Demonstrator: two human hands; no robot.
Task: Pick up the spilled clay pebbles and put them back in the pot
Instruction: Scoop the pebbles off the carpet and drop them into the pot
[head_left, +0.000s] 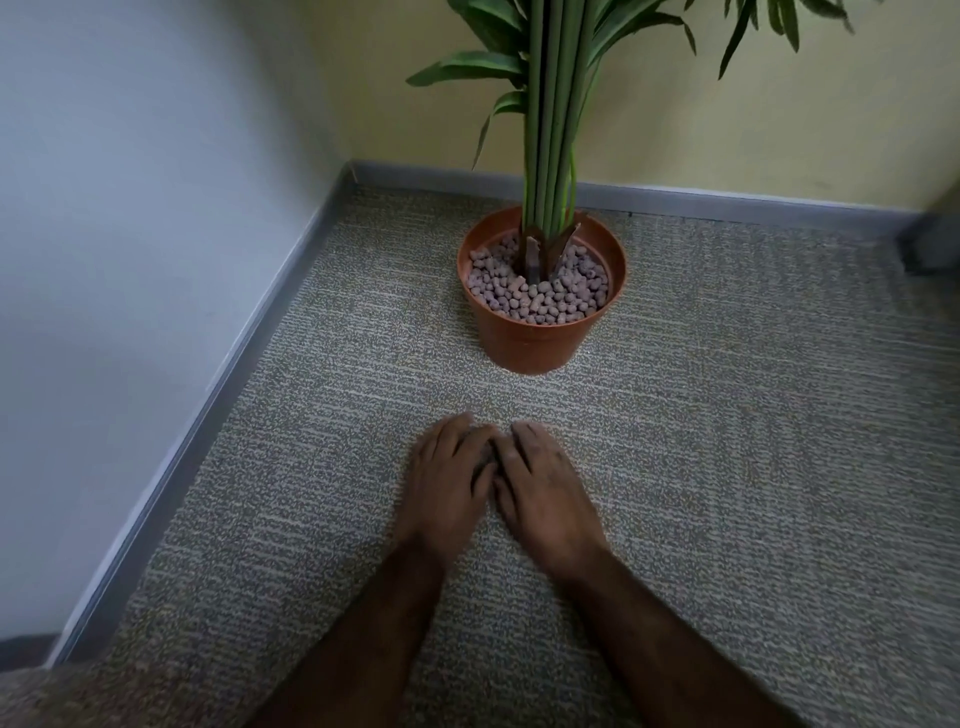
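Observation:
A terracotta pot stands on the carpet, filled with pinkish-grey clay pebbles around a green plant's stems. In front of the pot, my left hand and my right hand lie palm down side by side on the carpet, cupped together with fingertips touching. Something dark shows in the gap between the fingers, but whether pebbles lie under the hands is hidden. No loose pebbles are visible on the carpet around them.
Grey speckled carpet covers the floor. A white wall with a grey skirting board runs along the left, and a yellow wall stands behind the pot. Plant leaves hang overhead.

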